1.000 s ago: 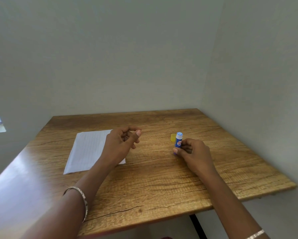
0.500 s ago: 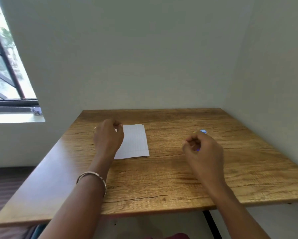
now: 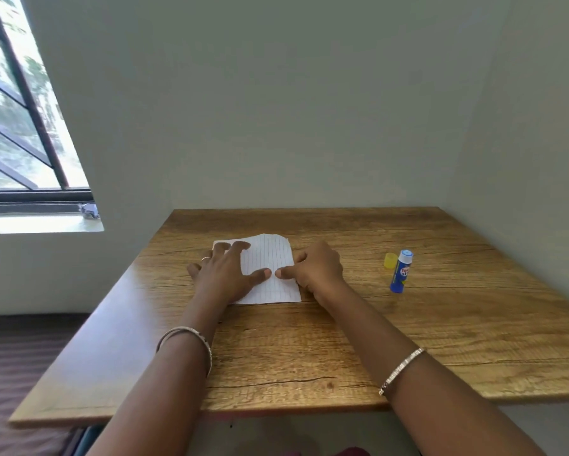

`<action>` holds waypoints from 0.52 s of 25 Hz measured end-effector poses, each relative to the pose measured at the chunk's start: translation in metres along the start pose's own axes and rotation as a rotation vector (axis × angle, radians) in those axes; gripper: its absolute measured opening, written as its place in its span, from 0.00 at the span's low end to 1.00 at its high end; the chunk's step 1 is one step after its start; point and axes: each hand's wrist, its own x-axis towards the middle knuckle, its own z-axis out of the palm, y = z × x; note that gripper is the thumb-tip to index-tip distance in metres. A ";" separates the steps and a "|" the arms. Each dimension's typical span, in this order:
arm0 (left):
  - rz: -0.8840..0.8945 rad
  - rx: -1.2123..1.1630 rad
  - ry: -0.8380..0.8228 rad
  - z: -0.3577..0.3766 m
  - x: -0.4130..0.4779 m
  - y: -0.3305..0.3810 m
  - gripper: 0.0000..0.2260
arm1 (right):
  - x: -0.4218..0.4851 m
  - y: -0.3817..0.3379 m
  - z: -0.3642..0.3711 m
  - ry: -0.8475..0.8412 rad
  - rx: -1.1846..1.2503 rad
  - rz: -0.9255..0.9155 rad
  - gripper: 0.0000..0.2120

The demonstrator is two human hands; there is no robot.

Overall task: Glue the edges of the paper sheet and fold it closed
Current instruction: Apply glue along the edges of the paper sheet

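Note:
A white lined paper sheet (image 3: 271, 264) lies on the wooden table (image 3: 342, 340), left of centre. My left hand (image 3: 224, 274) rests flat on its left part with fingers spread and the thumb pointing right. My right hand (image 3: 316, 269) pinches the sheet's right edge, thumb on top and fingers curled beside it. The far edge of the sheet bulges up slightly. A blue glue stick (image 3: 401, 271) stands upright to the right, apart from both hands, with its yellow cap (image 3: 390, 261) on the table beside it.
The table stands in a corner, with walls close behind and on the right. A window (image 3: 20, 133) with a sill is at the left. The table's near edge runs just below my forearms.
My right hand let go of the glue stick, left it standing, and moved left to the paper. My left hand went from hovering to lying flat on the sheet. The view shifted left.

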 end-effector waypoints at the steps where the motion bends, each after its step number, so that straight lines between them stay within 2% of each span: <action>1: 0.002 0.000 -0.004 0.001 0.000 0.000 0.38 | 0.003 0.001 0.003 0.007 0.003 0.016 0.28; 6: 0.014 0.044 -0.055 0.002 0.001 -0.001 0.41 | 0.005 -0.004 0.010 -0.010 -0.118 -0.025 0.34; 9: 0.015 0.070 -0.060 0.003 0.002 -0.002 0.34 | 0.006 -0.008 0.003 -0.026 -0.176 -0.013 0.33; 13: -0.021 0.007 -0.027 0.001 0.003 -0.002 0.25 | 0.011 -0.009 -0.003 -0.056 -0.104 0.047 0.28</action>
